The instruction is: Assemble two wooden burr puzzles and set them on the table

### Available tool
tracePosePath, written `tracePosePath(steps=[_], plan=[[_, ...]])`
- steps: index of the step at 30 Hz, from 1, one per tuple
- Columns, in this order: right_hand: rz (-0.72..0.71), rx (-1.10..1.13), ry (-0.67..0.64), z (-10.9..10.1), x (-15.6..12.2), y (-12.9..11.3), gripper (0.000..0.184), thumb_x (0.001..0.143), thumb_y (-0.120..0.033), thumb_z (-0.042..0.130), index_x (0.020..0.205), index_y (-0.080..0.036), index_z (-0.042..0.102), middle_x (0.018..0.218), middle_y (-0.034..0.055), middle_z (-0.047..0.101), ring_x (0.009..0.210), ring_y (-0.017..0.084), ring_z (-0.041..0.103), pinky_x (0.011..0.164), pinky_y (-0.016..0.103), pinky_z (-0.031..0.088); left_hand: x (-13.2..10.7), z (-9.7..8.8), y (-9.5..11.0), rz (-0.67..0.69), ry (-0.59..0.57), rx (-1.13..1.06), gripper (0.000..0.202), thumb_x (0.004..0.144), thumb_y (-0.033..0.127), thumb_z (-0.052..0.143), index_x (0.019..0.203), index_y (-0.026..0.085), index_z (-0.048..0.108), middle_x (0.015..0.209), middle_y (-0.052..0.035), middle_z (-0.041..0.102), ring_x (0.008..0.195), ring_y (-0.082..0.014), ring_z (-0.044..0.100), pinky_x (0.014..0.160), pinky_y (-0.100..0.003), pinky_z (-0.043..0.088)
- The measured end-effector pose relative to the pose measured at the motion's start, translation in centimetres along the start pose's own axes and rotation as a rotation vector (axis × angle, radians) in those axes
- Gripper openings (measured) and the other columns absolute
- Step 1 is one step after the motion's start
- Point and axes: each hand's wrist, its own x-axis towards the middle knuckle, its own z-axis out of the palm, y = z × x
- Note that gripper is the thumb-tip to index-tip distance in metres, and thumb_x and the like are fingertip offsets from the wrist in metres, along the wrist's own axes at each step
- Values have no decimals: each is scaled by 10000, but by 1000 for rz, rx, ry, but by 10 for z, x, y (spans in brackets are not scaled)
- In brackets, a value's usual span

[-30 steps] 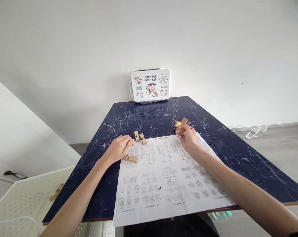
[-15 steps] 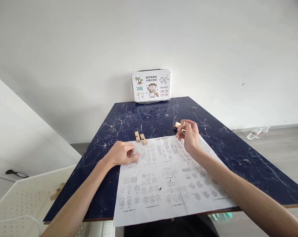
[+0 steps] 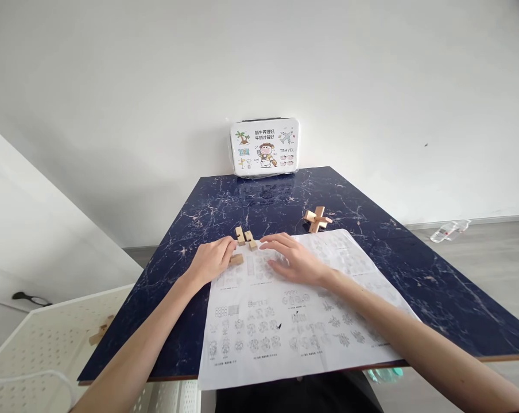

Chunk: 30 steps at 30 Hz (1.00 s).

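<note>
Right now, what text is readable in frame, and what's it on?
"TRAVEL": on the case at the wall, right of its cartoon figure.
Two lines of Chinese characters at the case's top: too blurred to read reliably.
Sheet: printed diagrams with captions, all too small to read.

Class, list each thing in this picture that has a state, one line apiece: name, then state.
left hand: curled on small wooden piece
right hand: open, flat on instruction sheet
instruction sheet: unfolded, near edge overhanging table
wooden cross: assembled, unheld on table
two loose pieces: lying side by side, unheld
travel case: shut, upright against wall
plastic bottle: on its side on floor
</note>
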Motion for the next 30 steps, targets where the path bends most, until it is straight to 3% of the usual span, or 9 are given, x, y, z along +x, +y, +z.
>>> tracePosePath(steps=[3, 7, 9, 12, 17, 22, 25, 30], plan=[[-38, -47, -91, 8, -1, 0, 566, 1012, -307, 591, 1554, -325, 432, 1592, 89, 495, 1480, 324, 432, 1188, 615, 410, 0, -5, 7, 26, -27, -156, 416, 1119, 400, 231, 994, 223, 586, 905, -33, 697, 768, -195, 679, 719, -309, 479], [15, -98, -177, 21, -4, 1, 616, 1054, -420, 553, 1620, -295, 344, 1694, 77, 360, 1588, 329, 252, 1255, 605, 332, 1, -8, 13, 22, -77, -389, 392, 1118, 417, 243, 1040, 222, 574, 837, -16, 669, 679, -174, 643, 709, -313, 494], [30, -112, -204, 25, -4, 1, 595, 1076, -428, 510, 1628, -295, 332, 1705, 68, 339, 1596, 331, 234, 1260, 604, 327, 1, -8, 13, 0, -93, -482, 380, 1119, 428, 250, 1080, 222, 567, 783, -1, 650, 626, -166, 622, 682, -310, 496], [22, -113, -186, 27, -3, 1, 569, 1082, -388, 497, 1622, -297, 342, 1668, 81, 402, 1555, 327, 326, 1242, 598, 364, 1, -8, 11, -20, -109, -547, 370, 1116, 432, 265, 1108, 219, 567, 692, 21, 604, 579, -163, 596, 649, -300, 486], [-3, -107, -138, 25, -2, 1, 555, 1079, -330, 493, 1615, -309, 350, 1609, 88, 480, 1495, 314, 421, 1210, 596, 413, 2, -10, 9, 9, -108, -477, 356, 1098, 424, 319, 1075, 209, 602, 783, -6, 652, 563, -140, 576, 605, -279, 452], [72, -145, -199, 32, -6, 7, 609, 1090, -434, 482, 1656, -355, 272, 1735, 28, 271, 1601, 338, 231, 1254, 591, 354, 1, -9, 9, 25, -121, -344, 335, 1083, 426, 370, 1070, 216, 630, 794, -5, 686, 535, -128, 537, 548, -253, 393], [80, -148, -231, 33, -6, 9, 609, 1095, -473, 463, 1661, -380, 259, 1742, -2, 250, 1613, 335, 192, 1272, 584, 320, 1, -9, 11, 34, -133, -278, 362, 1081, 443, 379, 1028, 220, 659, 723, 1, 667, 524, -136, 533, 528, -254, 359], [82, -134, -217, 27, -2, 6, 556, 1089, -464, 471, 1623, -348, 365, 1704, 37, 339, 1561, 348, 313, 1234, 587, 383, 0, -9, 11, 30, -139, -262, 388, 1079, 454, 390, 970, 220, 679, 730, -6, 672, 558, -142, 559, 547, -258, 371]])
